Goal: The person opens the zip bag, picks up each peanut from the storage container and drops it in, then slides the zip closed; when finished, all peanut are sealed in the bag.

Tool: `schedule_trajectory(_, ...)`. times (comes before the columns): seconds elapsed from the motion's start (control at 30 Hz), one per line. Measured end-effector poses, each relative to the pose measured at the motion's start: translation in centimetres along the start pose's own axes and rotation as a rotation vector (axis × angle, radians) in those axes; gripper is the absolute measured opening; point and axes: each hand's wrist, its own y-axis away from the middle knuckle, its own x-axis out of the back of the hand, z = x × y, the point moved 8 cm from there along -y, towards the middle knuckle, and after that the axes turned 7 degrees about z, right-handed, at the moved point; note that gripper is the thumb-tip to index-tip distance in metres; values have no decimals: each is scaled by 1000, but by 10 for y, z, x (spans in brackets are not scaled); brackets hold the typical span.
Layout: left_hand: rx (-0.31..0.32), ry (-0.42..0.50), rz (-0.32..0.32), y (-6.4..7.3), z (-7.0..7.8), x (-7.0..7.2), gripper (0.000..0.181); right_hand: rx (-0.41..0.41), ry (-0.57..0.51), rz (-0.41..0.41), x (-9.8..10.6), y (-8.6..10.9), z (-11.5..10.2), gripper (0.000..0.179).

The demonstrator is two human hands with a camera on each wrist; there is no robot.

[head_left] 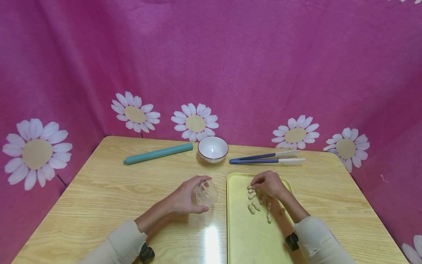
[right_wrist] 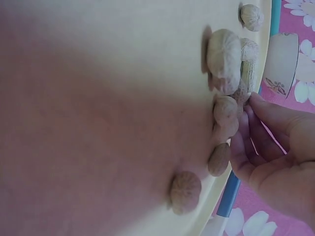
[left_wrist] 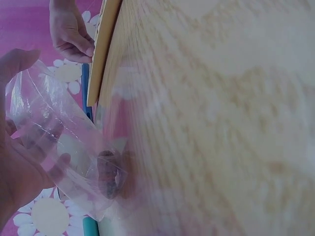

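1. Yellow tray point(head_left: 242, 240): bearing unshelled peanuts point(head_left: 256, 206), loosely clustered toward far end, under and beside right hand point(head_left: 270, 185).
2. Right hand: thumb and fingertips together, clamped on one peanut point(head_left: 249, 187) at far edge of cluster. Lifted or touching tray: cannot tell.
3. Left hand point(head_left: 184, 197): thumb and fingers curved round clear cup point(head_left: 207, 194), gripping it just left of tray. Brownish shape visible through cup wall in left wrist view; inside or reflected, cannot tell.
4. Step in hand, judged from pose: picking up a peanut bare-handed, cup held ready nearby.
5. Next move, probably: keep pinch firm, raise clear of neighbours, likely carry left over tray rim to cup. Hold cup steady.
6. Along far side of table point(head_left: 158, 183), untouched: teal rod point(head_left: 158, 154), white dark-rimmed bowl point(head_left: 213, 148), blue pale-tipped tongs point(head_left: 255, 161).
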Motion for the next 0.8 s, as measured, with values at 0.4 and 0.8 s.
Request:
schedule_trajectory(0.4,-10,2,4,0,3,1,81,-4,-64,36,6,3,-4,5)
schedule_trajectory(0.8,8,7,-4,-2,2,-1,81,-1,-394,-9,0,12,-52,11)
